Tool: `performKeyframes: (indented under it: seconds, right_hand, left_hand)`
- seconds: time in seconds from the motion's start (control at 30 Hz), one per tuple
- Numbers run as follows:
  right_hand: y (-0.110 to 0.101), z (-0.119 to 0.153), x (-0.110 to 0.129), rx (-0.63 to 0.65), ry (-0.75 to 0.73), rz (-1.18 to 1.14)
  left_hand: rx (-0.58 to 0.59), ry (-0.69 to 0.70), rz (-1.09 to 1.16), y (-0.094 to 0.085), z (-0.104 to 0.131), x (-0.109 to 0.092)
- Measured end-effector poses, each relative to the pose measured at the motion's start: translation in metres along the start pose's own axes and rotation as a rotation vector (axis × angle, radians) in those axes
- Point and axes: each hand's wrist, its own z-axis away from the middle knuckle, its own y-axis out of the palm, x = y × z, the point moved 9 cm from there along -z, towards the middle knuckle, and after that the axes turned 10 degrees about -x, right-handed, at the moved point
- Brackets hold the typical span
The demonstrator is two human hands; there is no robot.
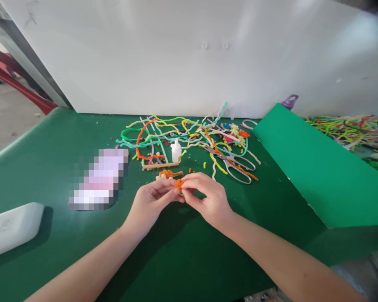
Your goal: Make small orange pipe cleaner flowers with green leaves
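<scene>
Between the fingertips of both hands is a small orange fuzzy piece [179,185], with a bit of green showing under it. My left hand [156,197] pinches it from the left, and my right hand [208,193] grips it from the right. Just beyond the fingers lie orange and cream fuzzy pieces [168,173]. A wooden stick [160,166] rests behind them, beside a small white bottle [176,152] standing upright. Metal scissors [233,162] lie to the right on top of some strands. Many colourful pipe cleaners [164,134] are tangled farther back.
A pixelated flat object [101,178] and a white case [12,228] lie on the green table [91,243] at left. A green board [324,172] separates off more pipe cleaners [353,132] at right. A white panel [189,58] stands behind.
</scene>
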Motion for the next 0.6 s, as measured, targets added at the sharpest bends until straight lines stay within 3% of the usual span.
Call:
performKeyframes:
  seconds: [0.6]
  right_hand:
    - [-0.0015,0.0022,0.0056,0.033,-0.079,0.015]
  left_hand:
    - [0.056,-0.039,0.057,0.0024,0.0007,0.0023]
